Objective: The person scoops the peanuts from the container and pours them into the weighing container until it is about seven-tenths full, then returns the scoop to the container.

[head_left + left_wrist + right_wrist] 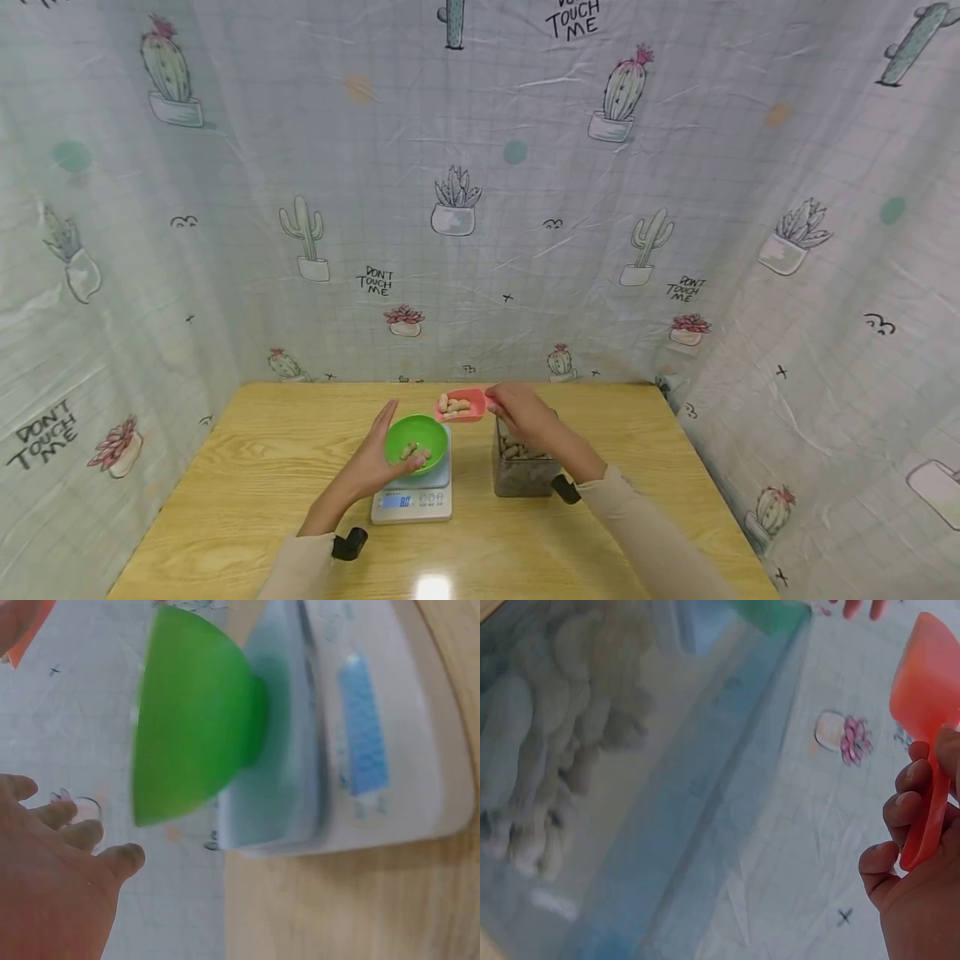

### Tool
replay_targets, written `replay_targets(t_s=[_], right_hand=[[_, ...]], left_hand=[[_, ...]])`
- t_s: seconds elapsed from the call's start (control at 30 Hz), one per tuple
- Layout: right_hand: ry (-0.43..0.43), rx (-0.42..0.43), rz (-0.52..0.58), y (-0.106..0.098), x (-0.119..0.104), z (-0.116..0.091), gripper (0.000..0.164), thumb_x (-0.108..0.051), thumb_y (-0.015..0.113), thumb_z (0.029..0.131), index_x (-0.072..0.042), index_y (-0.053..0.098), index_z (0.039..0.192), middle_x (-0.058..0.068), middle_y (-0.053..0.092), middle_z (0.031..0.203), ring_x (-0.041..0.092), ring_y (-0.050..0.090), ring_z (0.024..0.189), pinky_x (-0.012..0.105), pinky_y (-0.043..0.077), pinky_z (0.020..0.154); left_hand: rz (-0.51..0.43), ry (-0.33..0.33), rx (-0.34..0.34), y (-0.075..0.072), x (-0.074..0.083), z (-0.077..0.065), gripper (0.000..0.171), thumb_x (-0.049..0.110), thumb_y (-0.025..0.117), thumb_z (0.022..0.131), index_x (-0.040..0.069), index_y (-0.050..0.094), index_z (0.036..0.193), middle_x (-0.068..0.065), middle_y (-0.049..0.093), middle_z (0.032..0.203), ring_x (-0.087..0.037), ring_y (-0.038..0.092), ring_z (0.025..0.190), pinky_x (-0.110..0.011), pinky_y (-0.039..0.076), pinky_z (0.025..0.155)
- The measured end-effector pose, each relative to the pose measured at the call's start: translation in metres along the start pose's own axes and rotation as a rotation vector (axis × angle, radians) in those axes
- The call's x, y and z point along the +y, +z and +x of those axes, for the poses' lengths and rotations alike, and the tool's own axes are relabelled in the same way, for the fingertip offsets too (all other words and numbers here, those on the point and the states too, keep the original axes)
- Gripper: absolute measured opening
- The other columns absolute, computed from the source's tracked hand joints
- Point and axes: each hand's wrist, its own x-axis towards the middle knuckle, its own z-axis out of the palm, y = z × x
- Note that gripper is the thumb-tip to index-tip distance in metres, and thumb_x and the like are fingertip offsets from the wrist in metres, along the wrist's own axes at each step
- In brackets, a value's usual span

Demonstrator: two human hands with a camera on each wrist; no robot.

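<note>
A green bowl (pixel 407 431) with several peanuts (pixel 415 454) in it stands on a white kitchen scale (pixel 412 512), whose blue display is lit. My left hand (pixel 369 458) is at the bowl's left side, thumb and fingers spread. In the left wrist view, that hand (pixel 56 877) shows a gap from the bowl (pixel 195 720). My right hand (pixel 528 414) grips a red scoop (pixel 474 404) by its handle. Peanuts lie in the scoop, which is raised just beyond and right of the bowl. In the right wrist view, fingers wrap the handle of the scoop (pixel 928 682).
A clear plastic container (pixel 527 478) of peanuts stands right of the scale, beneath my right forearm. Both stand on a wooden table (pixel 247 483). A curtain printed with cacti (pixel 495 267) hangs behind and along both sides.
</note>
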Motion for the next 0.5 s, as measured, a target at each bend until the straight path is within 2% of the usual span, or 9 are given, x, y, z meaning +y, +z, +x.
replay_targets(t_s=[0.07, 0.23, 0.37, 0.5], right_hand=[[0.013, -0.026, 0.0, 0.007, -0.003, 0.004, 0.02, -0.017, 0.05, 0.103, -0.003, 0.059, 0.112, 0.011, 0.068, 0.103, 0.026, 0.065, 0.095, 0.041, 0.052, 0.082], [0.121, -0.16, -0.006, 0.021, -0.011, 0.012, 0.021, -0.022, 0.048, 0.104, -0.01, 0.06, 0.117, 0.005, 0.068, 0.109, 0.022, 0.064, 0.101, 0.039, 0.052, 0.088], [0.166, -0.235, -0.062, 0.029, -0.017, 0.017, 0.022, -0.024, 0.049, 0.104, -0.013, 0.061, 0.119, 0.001, 0.067, 0.112, 0.019, 0.063, 0.105, 0.039, 0.051, 0.093], [0.181, -0.292, -0.12, 0.037, -0.02, 0.02, 0.021, -0.027, 0.05, 0.103, -0.016, 0.061, 0.117, -0.001, 0.067, 0.109, 0.017, 0.063, 0.103, 0.039, 0.049, 0.091]], left_hand=[[-0.011, -0.024, -0.012, 0.002, -0.009, 0.0, 0.113, 0.043, 0.078, 0.081, 0.019, 0.0, 0.16, -0.018, 0.006, 0.165, -0.051, 0.02, 0.146, -0.07, 0.03, 0.107], [-0.06, -0.071, -0.042, 0.008, -0.027, 0.001, 0.115, 0.04, 0.08, 0.08, 0.016, 0.001, 0.16, -0.023, 0.008, 0.164, -0.051, 0.019, 0.146, -0.07, 0.025, 0.11], [-0.094, -0.093, -0.056, 0.012, -0.035, 0.002, 0.117, 0.04, 0.082, 0.078, 0.014, 0.002, 0.16, -0.023, 0.009, 0.164, -0.049, 0.017, 0.148, -0.069, 0.022, 0.112], [-0.109, -0.097, -0.066, 0.013, -0.038, 0.002, 0.117, 0.041, 0.082, 0.078, 0.011, 0.003, 0.159, -0.023, 0.011, 0.163, -0.048, 0.018, 0.148, -0.068, 0.021, 0.113]])
